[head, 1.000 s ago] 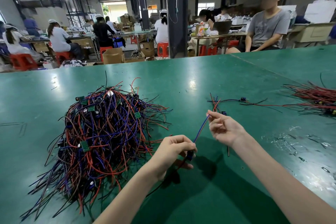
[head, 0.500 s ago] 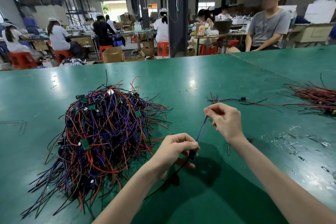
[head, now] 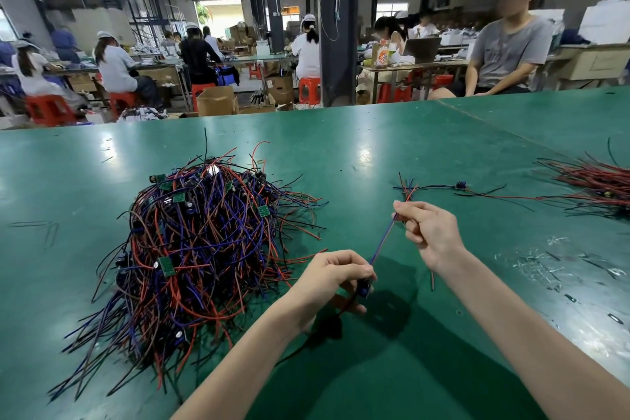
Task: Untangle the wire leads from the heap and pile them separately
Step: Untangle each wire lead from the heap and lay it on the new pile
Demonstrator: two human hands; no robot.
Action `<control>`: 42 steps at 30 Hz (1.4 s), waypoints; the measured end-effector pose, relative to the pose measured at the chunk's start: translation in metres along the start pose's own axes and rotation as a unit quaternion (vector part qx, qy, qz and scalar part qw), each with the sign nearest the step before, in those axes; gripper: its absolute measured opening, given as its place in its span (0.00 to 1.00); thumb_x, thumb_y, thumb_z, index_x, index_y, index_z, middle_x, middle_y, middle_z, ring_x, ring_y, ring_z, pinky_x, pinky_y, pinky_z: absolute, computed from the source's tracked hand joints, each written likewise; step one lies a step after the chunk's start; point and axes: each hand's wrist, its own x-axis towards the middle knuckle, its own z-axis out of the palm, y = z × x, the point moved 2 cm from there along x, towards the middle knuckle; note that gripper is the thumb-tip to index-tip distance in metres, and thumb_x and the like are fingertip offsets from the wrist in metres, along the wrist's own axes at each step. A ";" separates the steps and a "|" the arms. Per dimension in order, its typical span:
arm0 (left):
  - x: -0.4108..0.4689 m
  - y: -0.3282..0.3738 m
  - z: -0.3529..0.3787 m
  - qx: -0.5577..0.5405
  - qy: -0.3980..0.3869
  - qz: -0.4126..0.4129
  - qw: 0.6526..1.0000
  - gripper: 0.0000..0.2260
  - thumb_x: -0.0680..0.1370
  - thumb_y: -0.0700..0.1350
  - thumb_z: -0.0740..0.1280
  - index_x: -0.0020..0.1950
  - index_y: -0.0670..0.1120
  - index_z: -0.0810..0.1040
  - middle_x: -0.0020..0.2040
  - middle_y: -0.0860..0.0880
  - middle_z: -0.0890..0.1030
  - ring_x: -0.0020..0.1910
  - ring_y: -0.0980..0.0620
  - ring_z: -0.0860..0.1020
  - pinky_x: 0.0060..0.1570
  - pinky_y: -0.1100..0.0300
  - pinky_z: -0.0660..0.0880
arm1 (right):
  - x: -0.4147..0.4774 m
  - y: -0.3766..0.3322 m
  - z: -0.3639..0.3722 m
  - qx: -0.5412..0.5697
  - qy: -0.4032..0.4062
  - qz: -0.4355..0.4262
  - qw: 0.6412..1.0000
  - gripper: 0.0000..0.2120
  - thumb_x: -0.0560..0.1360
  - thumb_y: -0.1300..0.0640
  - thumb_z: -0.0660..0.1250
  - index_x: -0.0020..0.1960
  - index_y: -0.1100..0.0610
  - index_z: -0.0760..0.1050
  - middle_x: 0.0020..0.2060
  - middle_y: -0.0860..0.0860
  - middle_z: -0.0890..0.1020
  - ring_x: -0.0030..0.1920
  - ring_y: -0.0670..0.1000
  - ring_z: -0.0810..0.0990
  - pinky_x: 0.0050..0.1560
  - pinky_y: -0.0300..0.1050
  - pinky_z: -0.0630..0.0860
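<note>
View: head camera, looking down over two bare forearms at a green table (head: 375, 153)
Hands counted: two, both working on one wire lead (head: 383, 242)
Left hand (head: 335, 278): fingers are curling round the lead's lower end, pinching a small dark blue component (head: 364, 290) between thumb and fingertips; a black tail (head: 306, 344) is trailing from under this hand toward the near edge
Right hand (head: 429, 235): fingers are curling in, thumb and forefinger pinching the upper end of the same lead; a short red wire end (head: 432, 280) is hanging below the wrist
Held lead: its blue strand is running taut and slanted between the two hands, raised above the table, just right of the heap and apart from it
Heap (head: 197, 249): one big tangled mound of red, blue and black leads, sitting left of centre; at least five small green boards are showing among the strands
Sorted pile (head: 593, 184): one flat spread of mostly red leads, lying at the far right edge, well apart from the heap
Loose lead (head: 456, 187): one lying alone on the table between the right hand and the sorted pile
Background: one seated person in a grey shirt (head: 504, 51) beyond the table; several others are sitting at benches on red stools, too small to count surely
</note>
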 end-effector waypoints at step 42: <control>0.009 0.001 -0.021 -0.172 0.127 0.030 0.976 0.06 0.76 0.43 0.66 0.43 0.46 0.82 0.34 0.47 0.80 0.31 0.51 0.78 0.33 0.61 0.75 | -0.073 0.027 0.045 -0.201 -0.378 0.062 0.901 0.08 0.69 0.63 0.73 0.48 0.59 0.79 0.41 0.56 0.80 0.28 0.45 0.73 0.28 0.37 0.69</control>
